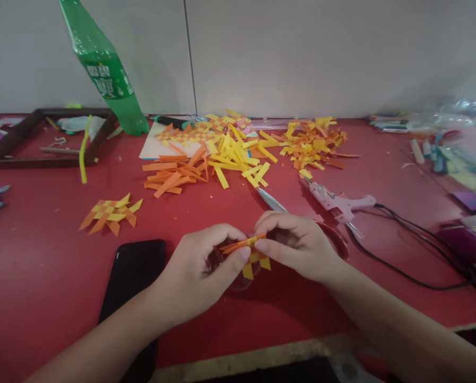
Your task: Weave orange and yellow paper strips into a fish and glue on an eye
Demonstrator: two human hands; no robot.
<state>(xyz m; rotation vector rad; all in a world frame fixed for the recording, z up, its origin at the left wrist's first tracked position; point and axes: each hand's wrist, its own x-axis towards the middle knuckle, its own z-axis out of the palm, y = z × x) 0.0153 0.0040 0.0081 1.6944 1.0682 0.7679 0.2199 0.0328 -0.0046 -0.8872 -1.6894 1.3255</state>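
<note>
Between my two hands is a small woven paper piece [255,257] in orange and yellow strips, held above the red table. My left hand [206,266] pinches its left end with thumb and fingers. On the right end, my right hand [297,244] pinches it the same way. Yellow strip ends hang down below my thumbs. Under the hands a clear round object [241,282] shows in part; its kind is hidden. A finished-looking woven paper fish [112,211] lies to the left, near a black phone [136,282] beside my left forearm.
Behind my hands lie orange strips [177,173], yellow strips [235,151] and a pile of folded scraps [313,141]. A pink glue gun [339,202] with a black cord [405,284] is at right, near scissors-like metal blades [272,200]. A green bottle [110,80] stands by a brown frame [34,162].
</note>
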